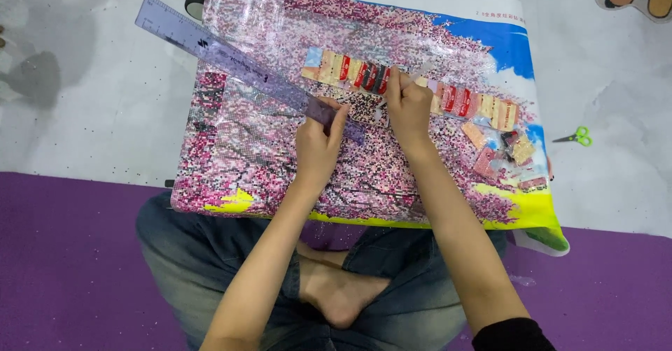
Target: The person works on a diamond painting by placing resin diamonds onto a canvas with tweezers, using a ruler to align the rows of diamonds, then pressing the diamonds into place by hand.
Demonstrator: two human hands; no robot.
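Clamped around the near end of a long translucent purple ruler (231,60), my left hand (318,141) keeps its grip closed, thumb on top. That ruler runs diagonally up and left, its far end jutting past the canvas edge over pale floor (91,113). My right hand (409,106) has its grip pinched together on a thin pen-like tool (418,76), though I cannot tell exactly how the fingers wrap it. Both hands sit near the middle of the pink diamond-painting canvas (252,162), which lies across my knees. A row of small bead packets (350,69) stretches across the canvas just beyond my knuckles, with more packets (500,148) scattered near the right edge. Green scissors (575,137) lie well apart on the floor to the right. Open floor spreads left and right of the canvas; a purple mat (63,253) borders its near edge.
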